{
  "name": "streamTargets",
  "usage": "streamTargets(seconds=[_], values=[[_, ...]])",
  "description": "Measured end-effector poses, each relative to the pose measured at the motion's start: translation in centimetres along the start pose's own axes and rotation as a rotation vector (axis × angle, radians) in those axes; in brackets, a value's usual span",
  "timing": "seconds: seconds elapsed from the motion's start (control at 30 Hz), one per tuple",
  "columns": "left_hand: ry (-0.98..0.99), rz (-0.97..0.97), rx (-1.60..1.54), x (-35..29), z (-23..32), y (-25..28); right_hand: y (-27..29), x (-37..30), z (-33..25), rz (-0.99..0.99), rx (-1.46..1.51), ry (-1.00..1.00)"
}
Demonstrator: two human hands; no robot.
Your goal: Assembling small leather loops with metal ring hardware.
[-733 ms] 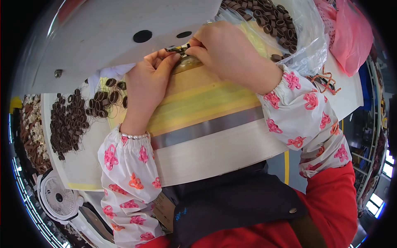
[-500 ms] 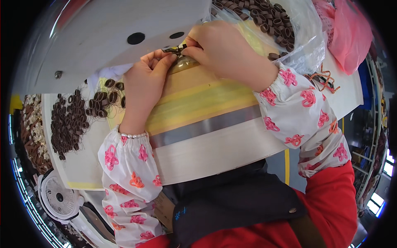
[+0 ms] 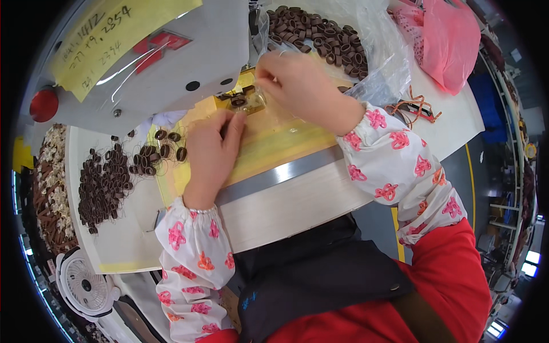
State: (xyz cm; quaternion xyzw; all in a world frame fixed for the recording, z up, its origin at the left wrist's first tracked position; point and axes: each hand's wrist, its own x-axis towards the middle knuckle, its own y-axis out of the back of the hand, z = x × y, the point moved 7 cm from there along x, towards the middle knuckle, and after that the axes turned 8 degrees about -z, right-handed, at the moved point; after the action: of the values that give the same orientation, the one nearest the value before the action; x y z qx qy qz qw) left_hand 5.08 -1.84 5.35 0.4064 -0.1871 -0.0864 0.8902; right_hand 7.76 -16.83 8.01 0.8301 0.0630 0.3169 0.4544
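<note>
A small dark-brown loop (image 3: 238, 102) sits at the yellow work spot under the machine's front edge. Just below it, my left hand (image 3: 214, 146) is closed, thumb and forefinger drawn close together; whatever lies between them is too small to make out. My right hand (image 3: 303, 83) hovers to the right of the loop, fingers curled in a pinch. Its fingertips hide anything they hold. On the left of the table lies a heap of brown loops (image 3: 103, 186) with fine threads trailing from them, and a smaller cluster (image 3: 147, 157) is nearer my left hand.
The white machine housing (image 3: 171, 74) with a red button (image 3: 44, 106) overhangs the far left. At the back, a see-through plastic bag (image 3: 386, 68) holds more brown loops (image 3: 320, 34) beside a pink bag (image 3: 452, 46). Orange cord (image 3: 420, 106) lies right; a white fan (image 3: 86, 283) stands lower left.
My hands have drawn apart: both met at a small dark piece before, and now the loop shows between them. The view has shifted, showing more of the machine.
</note>
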Motion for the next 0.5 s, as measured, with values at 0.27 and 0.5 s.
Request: streamTargets(seconds=[0.27, 0.5], values=[[0.070, 0.053, 0.244, -4.7, -5.2, 6.5, 2.4, -0.3, 6.7, -0.096, -0.400, 0.019], [-0.021, 0.158, 0.227, -3.8, -2.9, 8.0, 2.9, -0.1, 5.5, -0.061, -0.441, -0.013]])
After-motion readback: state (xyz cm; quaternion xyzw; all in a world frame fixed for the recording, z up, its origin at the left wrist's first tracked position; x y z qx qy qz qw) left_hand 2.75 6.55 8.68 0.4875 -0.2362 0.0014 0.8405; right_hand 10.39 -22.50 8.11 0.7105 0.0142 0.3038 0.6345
